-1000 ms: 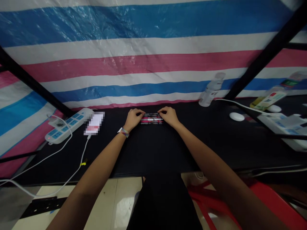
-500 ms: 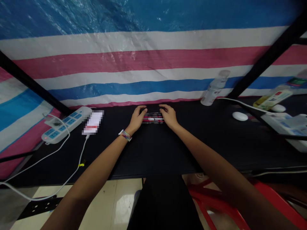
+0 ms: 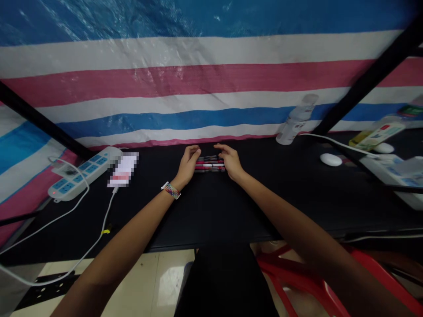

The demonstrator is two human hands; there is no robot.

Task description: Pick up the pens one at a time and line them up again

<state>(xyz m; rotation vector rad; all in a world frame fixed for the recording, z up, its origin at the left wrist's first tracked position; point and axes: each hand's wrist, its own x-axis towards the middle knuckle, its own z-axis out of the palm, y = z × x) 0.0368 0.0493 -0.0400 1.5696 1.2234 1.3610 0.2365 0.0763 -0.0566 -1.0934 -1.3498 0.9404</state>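
Between our hands the pens [image 3: 210, 170] lie side by side on the black table [image 3: 211, 211], running from nine to three o'clock; taking them as the centre of the dial, twelve points at the striped sheet [image 3: 211, 79]. Our left hand [image 3: 187, 164] rests at their nine o'clock ends, thumb and forefinger apart, a multicoloured wristband [image 3: 171, 190] round the wrist. Our right hand [image 3: 232, 163] is at the three o'clock ends, thumb and forefinger apart too. Neither looks clamped on the pens, though we cannot make out the lower fingers well.

Of the containers, we have a clear bottle [image 3: 292, 127] standing at about two o'clock, near the sheet; we cannot tell whether there is liquid in it. Farther out, just short of three, a second bottle [image 3: 385, 130] with green near its neck holds yellowish liquid [image 3: 361, 140] in its lower part; its label hides the middle.

At three o'clock lies a white rounded object [image 3: 331, 160], and well beyond it a white-and-blue item [image 3: 386, 169]. At nine we find a pixelated phone [image 3: 123, 169] with a white cable [image 3: 105, 214] at its near end, and past it a power strip [image 3: 87, 173]. Between four and five, below the table, a red stool [image 3: 299, 276] shows.
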